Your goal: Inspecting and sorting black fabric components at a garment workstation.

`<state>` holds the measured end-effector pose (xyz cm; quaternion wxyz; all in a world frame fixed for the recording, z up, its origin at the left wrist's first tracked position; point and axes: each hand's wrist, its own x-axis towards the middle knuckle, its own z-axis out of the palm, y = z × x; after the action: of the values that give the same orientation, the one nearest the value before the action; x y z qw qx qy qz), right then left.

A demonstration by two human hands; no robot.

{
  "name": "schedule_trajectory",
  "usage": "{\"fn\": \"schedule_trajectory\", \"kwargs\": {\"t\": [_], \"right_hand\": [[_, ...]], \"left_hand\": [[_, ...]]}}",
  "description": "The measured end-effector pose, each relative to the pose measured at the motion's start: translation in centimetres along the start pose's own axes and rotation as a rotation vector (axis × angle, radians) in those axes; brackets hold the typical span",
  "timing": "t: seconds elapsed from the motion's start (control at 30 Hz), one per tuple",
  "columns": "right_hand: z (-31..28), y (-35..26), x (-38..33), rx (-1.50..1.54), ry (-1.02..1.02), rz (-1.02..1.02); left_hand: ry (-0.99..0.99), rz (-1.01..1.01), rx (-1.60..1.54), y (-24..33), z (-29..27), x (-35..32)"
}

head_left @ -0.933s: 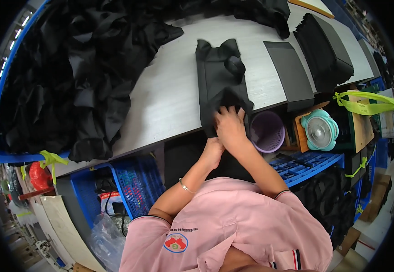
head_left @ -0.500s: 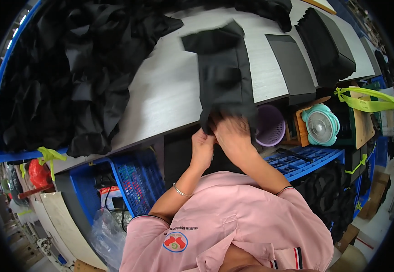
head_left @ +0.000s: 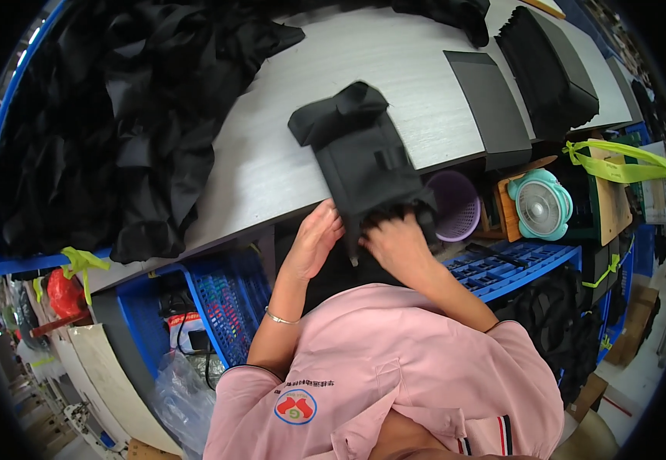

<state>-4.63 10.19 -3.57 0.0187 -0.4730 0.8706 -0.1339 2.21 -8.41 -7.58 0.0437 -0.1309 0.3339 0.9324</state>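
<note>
"Swung leftward at its far end and drawn closer: the long black fabric piece (head_left: 363, 165). Also, the person's left hand (head_left: 316, 241) has parted from the right hand (head_left: 399, 244)."

"Where's the piece?"

"Slanting across the front edge of the pale grey worktop (head_left: 248, 165), its near end beyond that edge."

"And the fingers?"

"Left ones stretch loosely, side by side, along the piece's left edge; I can't tell if they touch. Right ones bend into the near end, tips partly hidden; I can't tell whether they grip."

"What's around?"

"Just right of the right hand, a round purple perforated plastic basket (head_left: 467, 215); farther right, a flat dark-grey rectangular panel (head_left: 490, 96); at left, a crumpled black fabric heap (head_left: 133, 138)."
</note>
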Motion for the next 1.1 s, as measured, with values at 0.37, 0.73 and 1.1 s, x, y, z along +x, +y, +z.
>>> {"fn": "schedule_trajectory", "kwargs": {"t": [0.37, 0.73, 1.1], "right_hand": [[-8.2, 5.8, -1.1, 1.019, 0.538, 0.596], [-0.7, 6.0, -2.3, 1.836, 0.021, 0.422], [-4.3, 3.3, -7.2, 1.099, 0.601, 0.770]], "left_hand": [[0.076, 0.095, 0.196, -0.8, 4.2, 0.2], [0.152, 0.087, 0.130, -3.7, 2.1, 0.3], [0.030, -0.103, 0.206, -3.7, 4.4, 1.6]]}}
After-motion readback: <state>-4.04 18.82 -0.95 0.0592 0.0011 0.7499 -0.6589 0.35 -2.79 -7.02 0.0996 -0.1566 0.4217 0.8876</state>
